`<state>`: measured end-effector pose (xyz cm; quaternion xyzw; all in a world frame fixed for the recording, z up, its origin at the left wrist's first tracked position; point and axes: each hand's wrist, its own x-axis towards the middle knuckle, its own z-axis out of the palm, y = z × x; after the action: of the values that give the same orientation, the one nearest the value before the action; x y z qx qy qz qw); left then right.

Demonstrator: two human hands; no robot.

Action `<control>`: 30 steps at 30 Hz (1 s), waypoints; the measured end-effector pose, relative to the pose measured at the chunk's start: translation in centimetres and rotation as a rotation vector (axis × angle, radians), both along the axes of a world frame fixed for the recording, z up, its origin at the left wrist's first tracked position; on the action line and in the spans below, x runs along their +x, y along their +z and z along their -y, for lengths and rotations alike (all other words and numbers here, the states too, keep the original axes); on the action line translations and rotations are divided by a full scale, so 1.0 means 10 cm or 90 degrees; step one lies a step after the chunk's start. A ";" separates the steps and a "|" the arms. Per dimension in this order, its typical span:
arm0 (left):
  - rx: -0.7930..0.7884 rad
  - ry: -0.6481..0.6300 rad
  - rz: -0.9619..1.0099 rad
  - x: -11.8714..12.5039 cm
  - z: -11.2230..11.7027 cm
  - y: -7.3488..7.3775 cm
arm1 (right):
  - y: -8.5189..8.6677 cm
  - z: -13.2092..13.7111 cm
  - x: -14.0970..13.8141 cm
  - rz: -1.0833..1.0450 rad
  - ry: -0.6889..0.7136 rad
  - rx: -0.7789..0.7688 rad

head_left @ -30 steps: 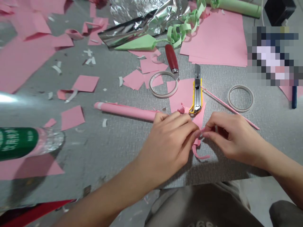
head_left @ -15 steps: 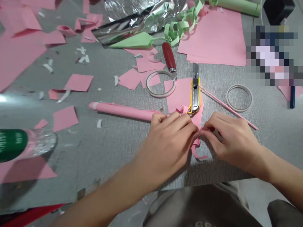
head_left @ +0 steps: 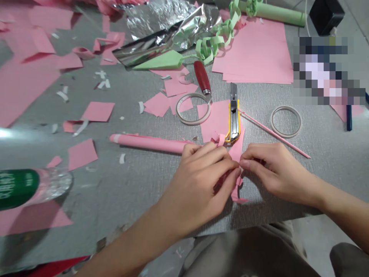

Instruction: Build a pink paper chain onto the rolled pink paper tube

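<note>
My left hand (head_left: 204, 173) lies over the near end of a rolled pink paper tube (head_left: 155, 144), its thumb and forefinger pinched together around pink paper. Opposite it, my right hand (head_left: 276, 169) is closed in a pinch, its fingertips meeting the left ones. A thin pink paper strip (head_left: 238, 194) hangs below the fingertips, curling at its end. Most of what sits between the fingers is hidden. Just beyond the hands, a yellow box cutter (head_left: 235, 119) rests on a pink paper sheet (head_left: 213, 115). A thin pink paper stick (head_left: 276, 134) slants past my right hand.
Two tape rolls (head_left: 193, 109) lie beyond the hands, one beside a red-handled tool (head_left: 202, 79). Foil (head_left: 161, 23), a green paper cone (head_left: 164, 60) and stacked pink sheets (head_left: 256, 54) are at the back. A green-labelled bottle (head_left: 52, 186) lies left among paper scraps.
The left thumb and forefinger have come into clearer view, and the two hands' fingertips have drawn closer together. The strip's hanging end has shifted slightly. The whole view has moved a little.
</note>
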<state>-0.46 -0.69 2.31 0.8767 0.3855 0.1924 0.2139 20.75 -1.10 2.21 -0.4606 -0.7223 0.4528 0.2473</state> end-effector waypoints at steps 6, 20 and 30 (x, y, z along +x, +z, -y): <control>-0.072 0.121 0.216 0.04 0.02 0.03 | 0.03 0.03 -0.07 -0.203 -0.094 -0.185; -0.072 0.142 0.231 0.03 -0.04 0.10 | 0.03 0.06 -0.05 -0.184 -0.117 -0.168; -0.273 0.199 0.386 0.12 -0.14 0.10 | 0.06 0.03 0.00 -0.206 -0.082 -0.228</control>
<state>0.74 0.72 3.36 0.6464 0.4655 0.3874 0.4641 20.71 -1.39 2.85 -0.4638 -0.5506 0.6248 0.3022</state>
